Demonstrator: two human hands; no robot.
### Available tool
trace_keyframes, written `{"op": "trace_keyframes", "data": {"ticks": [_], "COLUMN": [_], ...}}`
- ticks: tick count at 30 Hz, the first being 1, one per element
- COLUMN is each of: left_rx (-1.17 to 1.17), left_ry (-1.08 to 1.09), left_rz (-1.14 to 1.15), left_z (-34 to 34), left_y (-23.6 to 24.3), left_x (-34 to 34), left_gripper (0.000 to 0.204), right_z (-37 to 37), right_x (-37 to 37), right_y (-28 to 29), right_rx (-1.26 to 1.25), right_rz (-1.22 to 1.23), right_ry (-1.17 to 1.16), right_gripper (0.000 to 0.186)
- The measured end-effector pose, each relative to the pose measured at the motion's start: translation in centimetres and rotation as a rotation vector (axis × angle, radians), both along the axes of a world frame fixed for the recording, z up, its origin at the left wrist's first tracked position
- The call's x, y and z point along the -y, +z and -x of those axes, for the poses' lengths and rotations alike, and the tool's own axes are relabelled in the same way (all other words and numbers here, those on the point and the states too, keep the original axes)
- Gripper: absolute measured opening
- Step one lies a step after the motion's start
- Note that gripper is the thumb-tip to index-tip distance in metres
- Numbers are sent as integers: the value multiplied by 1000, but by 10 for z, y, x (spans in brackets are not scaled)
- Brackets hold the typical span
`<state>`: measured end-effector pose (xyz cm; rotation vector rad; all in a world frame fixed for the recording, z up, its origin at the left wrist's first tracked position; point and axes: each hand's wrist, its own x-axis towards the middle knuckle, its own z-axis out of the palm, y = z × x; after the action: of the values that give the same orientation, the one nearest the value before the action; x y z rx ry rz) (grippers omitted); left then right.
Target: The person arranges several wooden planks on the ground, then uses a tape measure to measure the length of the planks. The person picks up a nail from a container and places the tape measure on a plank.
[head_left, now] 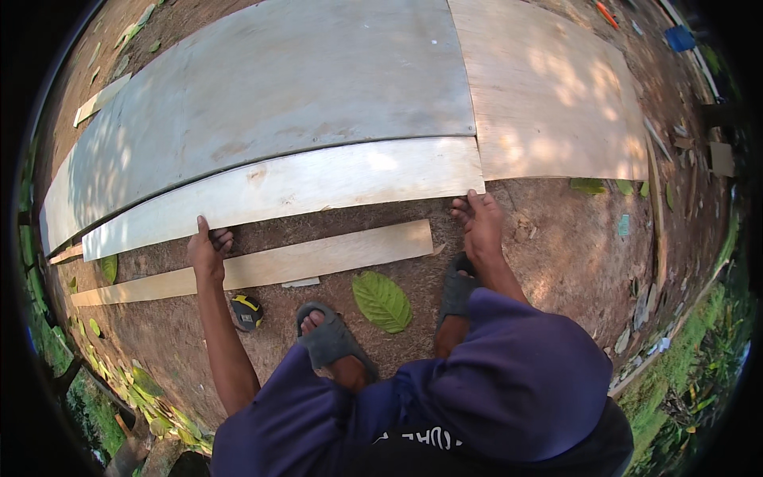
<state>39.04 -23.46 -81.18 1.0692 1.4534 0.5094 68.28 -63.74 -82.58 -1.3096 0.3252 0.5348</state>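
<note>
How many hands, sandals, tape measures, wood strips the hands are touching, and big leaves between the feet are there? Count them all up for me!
Hands: 2 (left hand, right hand)
Sandals: 2 (left sandal, right sandal)
Tape measure: 1
Touched white strip: 1
Big green leaf: 1
Total: 7

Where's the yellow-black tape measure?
In the head view, the tape measure lies left of centre on brown dirt, between the left forearm and grey left sandal.
</note>
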Motion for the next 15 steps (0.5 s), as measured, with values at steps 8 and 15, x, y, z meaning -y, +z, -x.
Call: {"op": "trace_keyframes", "data": {"ticks": [8,15], "left_rx": [21,-33], "left_ry": [-4,-3], "left_rz": [-21,-4], "left_z": [0,-6], "left_y": [-5,-13], "left_x": [4,-2], "left_gripper": [49,52], "right_z": [5,0], "right_x": [1,1], "right_y": [2,-12], "right_rx": [-5,8], "right_rz": [-43,-91], "right_ry": [23,62], "right_gripper": [10,15]}}
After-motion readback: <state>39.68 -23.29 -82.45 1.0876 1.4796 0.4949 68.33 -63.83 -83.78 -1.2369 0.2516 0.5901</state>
